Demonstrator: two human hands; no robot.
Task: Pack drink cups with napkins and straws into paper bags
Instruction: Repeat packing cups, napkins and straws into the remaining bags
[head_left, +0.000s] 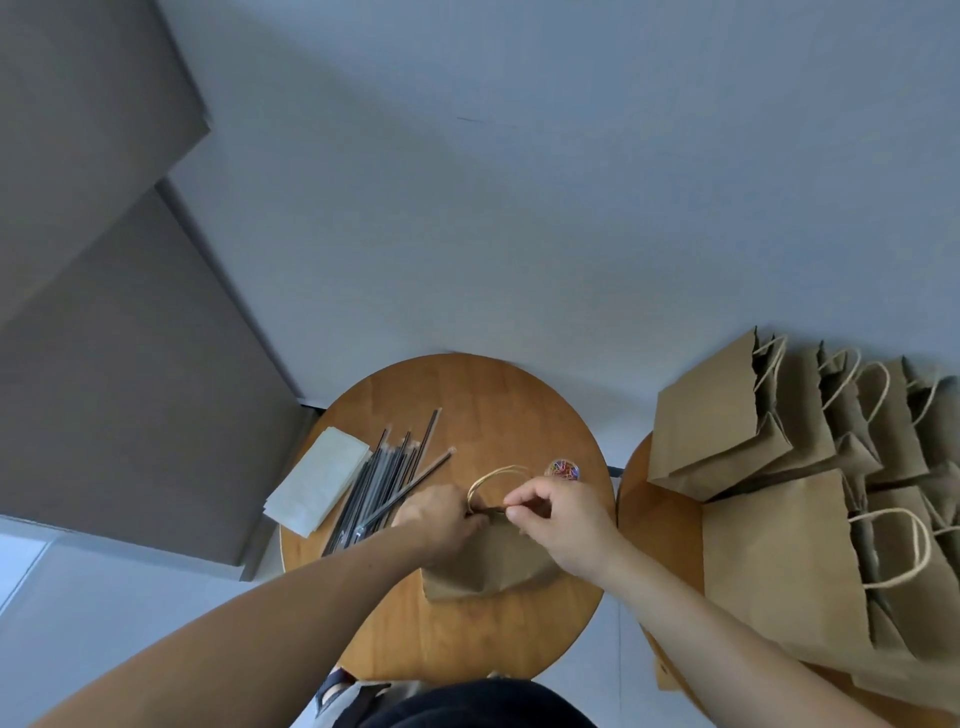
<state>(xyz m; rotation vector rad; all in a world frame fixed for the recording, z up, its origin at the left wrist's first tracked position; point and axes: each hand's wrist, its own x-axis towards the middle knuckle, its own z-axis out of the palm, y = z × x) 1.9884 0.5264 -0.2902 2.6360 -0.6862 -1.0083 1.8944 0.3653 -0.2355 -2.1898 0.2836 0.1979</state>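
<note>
Wooden surface (467, 405), pale wall (519, 208) behind. Paper bag (483, 566) centred, mouth toward 12 o'clock, pinched by left grip (441, 514) and right grip (561, 519). Straws (384, 478) at 10 o'clock, nearer left.

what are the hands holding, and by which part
The left hand and right hand pinch the paper bag at its top edge, beside the handles.

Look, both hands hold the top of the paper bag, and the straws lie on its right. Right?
No. The head view shows the straws left of the paper bag, beside the napkins. The left hand and right hand do hold its top.
</note>
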